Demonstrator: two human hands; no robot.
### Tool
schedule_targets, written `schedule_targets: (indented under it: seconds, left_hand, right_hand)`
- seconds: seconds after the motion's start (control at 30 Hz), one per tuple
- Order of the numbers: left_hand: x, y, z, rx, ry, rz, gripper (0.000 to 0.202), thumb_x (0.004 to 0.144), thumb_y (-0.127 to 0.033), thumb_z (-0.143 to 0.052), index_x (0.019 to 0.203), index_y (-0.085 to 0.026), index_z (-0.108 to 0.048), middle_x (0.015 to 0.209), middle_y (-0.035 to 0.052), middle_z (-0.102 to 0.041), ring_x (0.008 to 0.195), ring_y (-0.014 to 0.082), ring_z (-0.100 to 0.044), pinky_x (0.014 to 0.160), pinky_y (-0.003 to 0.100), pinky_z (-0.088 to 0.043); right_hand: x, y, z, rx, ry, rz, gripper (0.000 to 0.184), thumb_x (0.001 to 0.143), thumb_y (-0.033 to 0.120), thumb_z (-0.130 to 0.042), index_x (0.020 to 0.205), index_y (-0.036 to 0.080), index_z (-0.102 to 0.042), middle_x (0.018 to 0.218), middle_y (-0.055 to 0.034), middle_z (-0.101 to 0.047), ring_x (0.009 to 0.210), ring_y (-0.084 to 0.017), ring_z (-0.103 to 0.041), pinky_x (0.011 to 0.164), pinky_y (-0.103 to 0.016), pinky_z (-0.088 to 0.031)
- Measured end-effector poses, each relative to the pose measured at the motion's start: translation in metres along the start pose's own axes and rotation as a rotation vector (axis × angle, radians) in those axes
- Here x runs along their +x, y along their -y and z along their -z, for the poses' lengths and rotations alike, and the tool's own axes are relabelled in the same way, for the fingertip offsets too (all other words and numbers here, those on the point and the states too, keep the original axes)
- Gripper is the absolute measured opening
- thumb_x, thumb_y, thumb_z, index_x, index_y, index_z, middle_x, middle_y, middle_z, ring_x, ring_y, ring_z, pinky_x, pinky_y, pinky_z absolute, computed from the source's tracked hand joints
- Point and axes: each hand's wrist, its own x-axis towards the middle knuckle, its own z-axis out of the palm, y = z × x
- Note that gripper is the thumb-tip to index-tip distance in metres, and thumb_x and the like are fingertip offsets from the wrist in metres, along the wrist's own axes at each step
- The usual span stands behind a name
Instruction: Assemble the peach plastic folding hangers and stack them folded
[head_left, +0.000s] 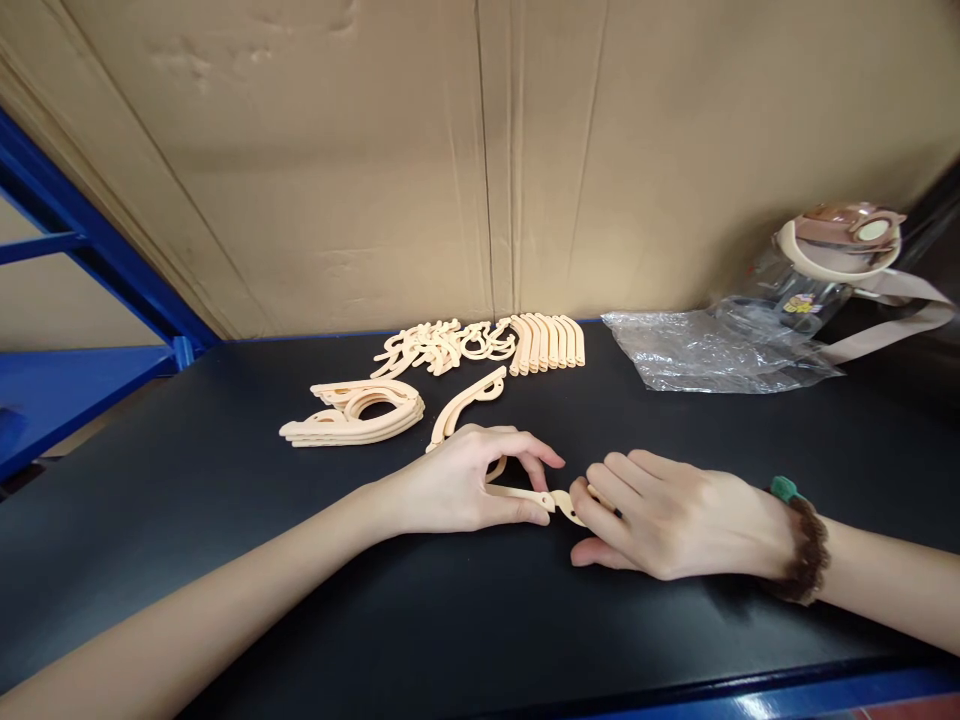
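Note:
Near the front of the black table, my left hand [487,485] grips a beige plastic hanger arm [525,495] between thumb and fingers. My right hand [660,510] is closed on a second beige hanger piece [566,507], whose rounded end meets the tip of the arm. My right fingers cover most of this second piece. Just beyond my left hand lies a curved hanger arm [469,402], partly hidden by it. To the left sits a stack of folded beige hangers [352,425].
At the back of the table [225,560] are a heap of beige hooks [427,347] and a row of curved hanger arms [547,343]. A clear plastic bag [697,350] and a strapped water bottle [832,260] stand at the right. Cardboard [337,180] walls the back.

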Motion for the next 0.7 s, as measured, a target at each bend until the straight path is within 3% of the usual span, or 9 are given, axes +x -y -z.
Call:
schedule_targets:
  seconds: [0.23,0.33,0.47,0.7]
  left_hand:
    - [0.003,-0.001,-0.001,-0.002,0.004,0.016,0.030,0.080,-0.027,-0.070,0.106,-0.016,-0.064,0.087,0.0011,-0.069,0.082,0.0143,-0.061,0.067,0.024,-0.044]
    - [0.002,-0.001,-0.002,0.020,-0.011,0.009,0.031,0.080,-0.026,-0.070,0.108,-0.018,-0.062,0.088,0.0005,-0.067,0.084,0.0150,-0.060,0.071,0.025,-0.045]
    - [0.000,0.002,-0.001,0.098,-0.053,-0.062,0.041,0.077,-0.032,-0.073,0.113,-0.020,-0.058,0.100,0.0026,-0.065,0.095,0.0174,-0.057,0.079,0.029,-0.045]
    - [0.001,0.007,0.003,0.200,-0.034,-0.079,0.024,0.082,-0.038,-0.068,0.099,-0.021,-0.063,0.093,0.0017,-0.064,0.086,0.0169,-0.054,0.079,0.030,-0.042]
  right_hand:
    - [0.007,0.000,0.010,0.059,-0.068,-0.036,0.033,0.096,0.042,-0.043,0.090,0.014,-0.059,0.063,-0.0010,-0.054,0.053,-0.014,-0.045,0.052,-0.030,-0.023]
    - [0.006,-0.004,0.004,0.223,0.034,-0.133,0.031,0.097,0.036,-0.041,0.078,0.017,-0.056,0.065,-0.0005,-0.054,0.054,-0.014,-0.046,0.053,-0.030,-0.026]
    - [0.002,-0.012,-0.005,0.476,0.181,-0.247,0.029,0.096,0.038,-0.043,0.076,0.019,-0.053,0.068,0.0010,-0.056,0.057,-0.013,-0.049,0.055,-0.028,-0.029]
    - [-0.002,-0.020,-0.005,0.860,0.367,-0.454,0.034,0.091,0.049,-0.051,0.073,0.020,-0.046,0.065,0.0058,-0.056,0.054,-0.008,-0.046,0.052,-0.023,-0.027]
